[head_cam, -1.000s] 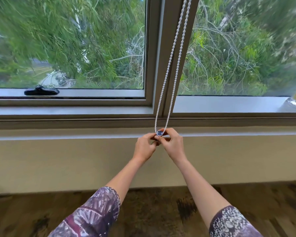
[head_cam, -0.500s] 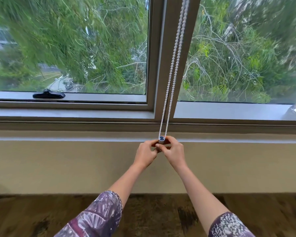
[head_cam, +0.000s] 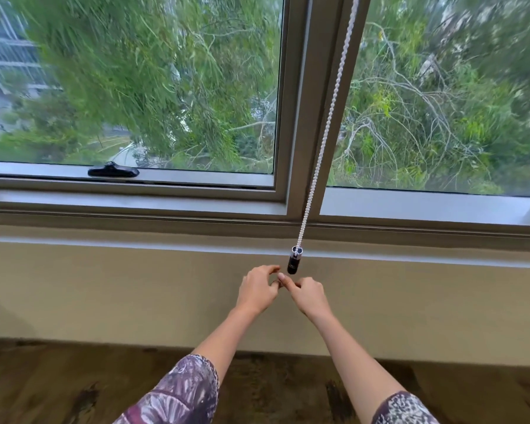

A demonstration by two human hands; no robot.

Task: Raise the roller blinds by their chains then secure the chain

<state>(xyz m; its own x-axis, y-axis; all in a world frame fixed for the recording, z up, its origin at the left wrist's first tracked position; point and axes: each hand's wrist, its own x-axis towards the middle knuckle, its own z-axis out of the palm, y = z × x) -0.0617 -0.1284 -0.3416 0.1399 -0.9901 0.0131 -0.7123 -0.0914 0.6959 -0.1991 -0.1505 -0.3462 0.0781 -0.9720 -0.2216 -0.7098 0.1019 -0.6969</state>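
Hanging chain (head_cam: 325, 139) in dark holder (head_cam: 294, 262), hands (head_cam: 256, 290) below

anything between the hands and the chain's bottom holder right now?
Nothing. In the head view a bare strip of wall separates the dark holder on the chain from the left hand and right hand below it.

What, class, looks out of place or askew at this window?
Nothing stands out. The bead chain runs taut to its dark holder below the sill; both hands, left hand and right hand, hover just beneath it, empty. The window latch lies flat.
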